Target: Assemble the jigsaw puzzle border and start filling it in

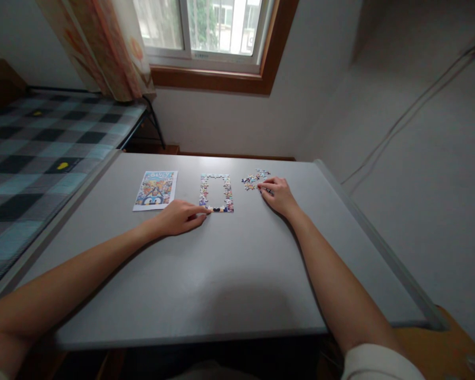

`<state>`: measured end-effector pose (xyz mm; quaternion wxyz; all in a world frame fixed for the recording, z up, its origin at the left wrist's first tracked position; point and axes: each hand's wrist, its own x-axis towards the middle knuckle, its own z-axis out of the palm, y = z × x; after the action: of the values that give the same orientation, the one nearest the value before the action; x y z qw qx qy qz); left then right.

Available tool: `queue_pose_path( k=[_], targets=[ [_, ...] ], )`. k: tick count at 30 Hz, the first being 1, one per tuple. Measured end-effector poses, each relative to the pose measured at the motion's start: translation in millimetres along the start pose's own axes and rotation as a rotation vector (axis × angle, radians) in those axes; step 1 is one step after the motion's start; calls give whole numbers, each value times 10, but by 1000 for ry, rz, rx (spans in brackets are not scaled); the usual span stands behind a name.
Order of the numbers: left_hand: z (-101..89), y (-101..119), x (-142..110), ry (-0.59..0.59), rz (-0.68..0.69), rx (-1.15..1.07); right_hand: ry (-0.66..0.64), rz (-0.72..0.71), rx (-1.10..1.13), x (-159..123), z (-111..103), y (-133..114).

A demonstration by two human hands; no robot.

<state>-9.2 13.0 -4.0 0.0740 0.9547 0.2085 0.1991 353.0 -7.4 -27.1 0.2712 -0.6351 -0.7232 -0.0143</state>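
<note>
With the joined border of puzzle pieces (228,196) as my clock centre and twelve toward the window (224,26), I have the left hand (177,217) at eight o'clock, index finger stretched out to the border's lower edge near its left corner. Its other fingers curl loosely, and I see no piece between them. My right hand (278,198) is at three o'clock, fingertips drawn in narrowly at the near side of the loose pieces (250,180), which spread toward two; I cannot tell whether a piece is pinched there. The printed picture sheet (157,187) lies at nine, flat on the table (221,264) and apart from the border. I judge the step in hand to be fingering the loose pieces while steadying the border, its middle unfilled. Lifting one calls for a light fingertip pinch, without nudging the border.
</note>
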Motion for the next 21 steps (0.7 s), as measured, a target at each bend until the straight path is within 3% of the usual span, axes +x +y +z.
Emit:
queue_pose_path(
  k=[21],
  targets=[
    [-12,-5,3,-4,8,1,-4,-3,11,-9,9,-128]
  ],
)
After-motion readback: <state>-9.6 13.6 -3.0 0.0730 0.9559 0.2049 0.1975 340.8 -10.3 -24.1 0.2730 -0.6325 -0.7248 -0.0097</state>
